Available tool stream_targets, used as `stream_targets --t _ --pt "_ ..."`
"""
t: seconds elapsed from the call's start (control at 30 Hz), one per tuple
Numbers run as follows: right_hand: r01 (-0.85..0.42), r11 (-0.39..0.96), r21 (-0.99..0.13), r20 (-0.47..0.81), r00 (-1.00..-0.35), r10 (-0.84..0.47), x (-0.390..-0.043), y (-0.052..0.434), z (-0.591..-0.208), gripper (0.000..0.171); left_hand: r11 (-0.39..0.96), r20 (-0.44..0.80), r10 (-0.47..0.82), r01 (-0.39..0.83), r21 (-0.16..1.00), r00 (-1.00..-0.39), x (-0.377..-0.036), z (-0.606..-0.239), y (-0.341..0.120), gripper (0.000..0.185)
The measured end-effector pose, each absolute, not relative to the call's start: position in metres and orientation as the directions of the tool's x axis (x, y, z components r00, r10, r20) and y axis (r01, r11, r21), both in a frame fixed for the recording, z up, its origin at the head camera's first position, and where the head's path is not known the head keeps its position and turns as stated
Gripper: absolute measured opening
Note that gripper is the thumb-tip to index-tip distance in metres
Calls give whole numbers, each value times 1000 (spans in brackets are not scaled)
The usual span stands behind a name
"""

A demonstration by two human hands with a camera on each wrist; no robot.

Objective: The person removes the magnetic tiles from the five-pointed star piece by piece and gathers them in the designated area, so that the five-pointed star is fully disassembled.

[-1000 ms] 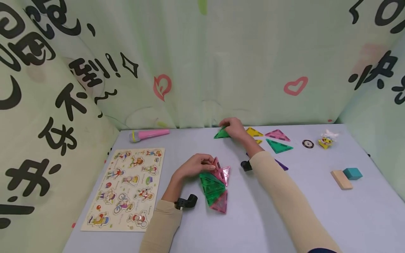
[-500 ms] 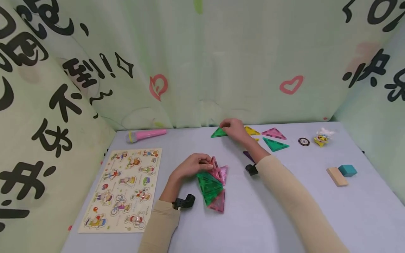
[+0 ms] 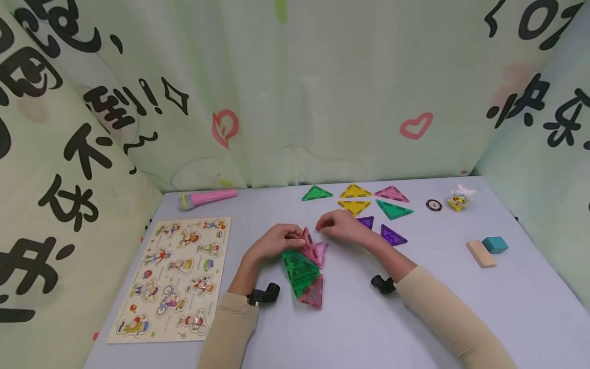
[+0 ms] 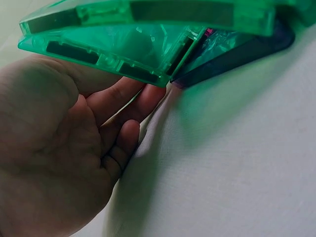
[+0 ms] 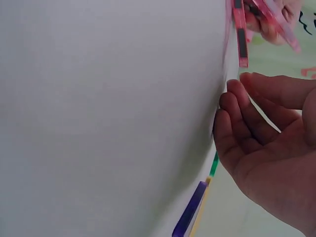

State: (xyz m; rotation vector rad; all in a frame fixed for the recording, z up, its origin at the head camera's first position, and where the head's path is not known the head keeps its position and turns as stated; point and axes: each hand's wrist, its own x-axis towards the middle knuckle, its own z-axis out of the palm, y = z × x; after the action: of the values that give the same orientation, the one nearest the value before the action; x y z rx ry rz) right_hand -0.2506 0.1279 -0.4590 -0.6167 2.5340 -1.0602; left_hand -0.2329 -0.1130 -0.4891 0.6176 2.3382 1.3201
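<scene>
In the head view, a cluster of translucent magnetic tiles stands mid-table, with green triangles [image 3: 299, 270], a pink triangle at its lower end [image 3: 313, 293] and pink triangles at its top. My left hand [image 3: 275, 241] pinches an upright pink magnetic tile [image 3: 308, 245] at the top. The left wrist view has the green tile edges [image 4: 148, 15] above my palm [image 4: 54, 148]. My right hand [image 3: 342, 226] is just right of the cluster, apart from it. In the right wrist view its fingers [image 5: 237, 118] are loosely bent, thumb near the fingertips, no tile visible between them.
Loose triangle tiles lie behind: green [image 3: 317, 193], yellow [image 3: 355, 191], pink [image 3: 392, 193], teal-green [image 3: 394, 209], purple [image 3: 393, 235]. A picture puzzle board [image 3: 170, 282] and toy microphone [image 3: 207, 198] are left; a round disc [image 3: 434, 205], figurine [image 3: 460, 198] and blocks [image 3: 481, 253] right.
My right hand has come back from the far green triangle toward the tile cluster; that triangle remains on the table. My left hand keeps its hold. The head view has shifted slightly.
</scene>
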Motion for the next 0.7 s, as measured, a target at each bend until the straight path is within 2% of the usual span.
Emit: stream_targets --t 0.27,0.43,0.7 --pt "-258 650 -715 -128 -866 -484 -229 127 -459 9 446 -108 544 177 877 -832 -232 -489 -112 14" --pt "-259 643 -721 -168 -835 -524 -224 127 -460 9 450 -114 540 171 877 -834 -232 -489 -112 14" --pt "-261 637 -725 -165 -832 -529 -222 127 -463 9 466 -115 524 171 868 -844 -231 -489 -111 11"
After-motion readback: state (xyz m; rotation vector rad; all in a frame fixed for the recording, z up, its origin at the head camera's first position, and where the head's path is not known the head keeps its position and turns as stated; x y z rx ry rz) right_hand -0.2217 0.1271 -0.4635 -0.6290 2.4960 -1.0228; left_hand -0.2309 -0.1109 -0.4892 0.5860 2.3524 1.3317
